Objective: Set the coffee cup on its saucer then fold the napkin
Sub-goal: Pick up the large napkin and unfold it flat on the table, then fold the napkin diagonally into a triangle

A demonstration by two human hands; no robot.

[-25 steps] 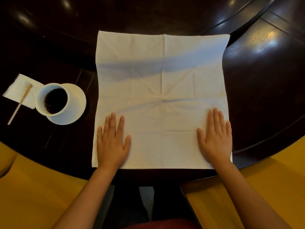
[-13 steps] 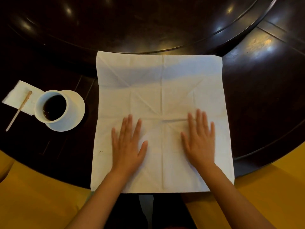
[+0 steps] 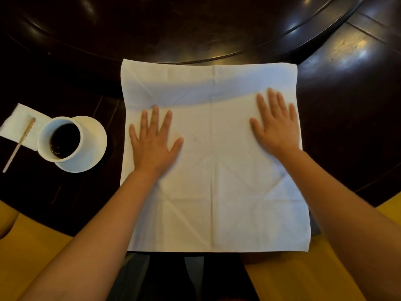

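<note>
Both hands lie flat on the big white napkin. The left hand is spread wide, palm down, with the thumb out to the side. It presses on the napkin at about 9 o'clock from the napkin's middle. The right hand is spread flat too, palm down, at about 2 o'clock from the middle, close to the napkin's right edge. Neither hand is holding anything. They only press on the cloth.

The coffee cup is white and round. It has dark coffee in it, with small bubbles at the near side. The cup sits on the white saucer, but not in the middle; it is pushed over to the saucer's left side. Cup and saucer are at 9 o'clock from the napkin, well apart from it.

The napkin is open all the way, a big square with no folds made. It shows many thin crease lines, some straight and some slanted, that meet near the middle. A soft shadow runs across its far part. Its near edge hangs past the edge of the dark, shiny bench.

Left of the cup lies a small white paper, and a thin wooden stir stick rests across it, slanted.
</note>
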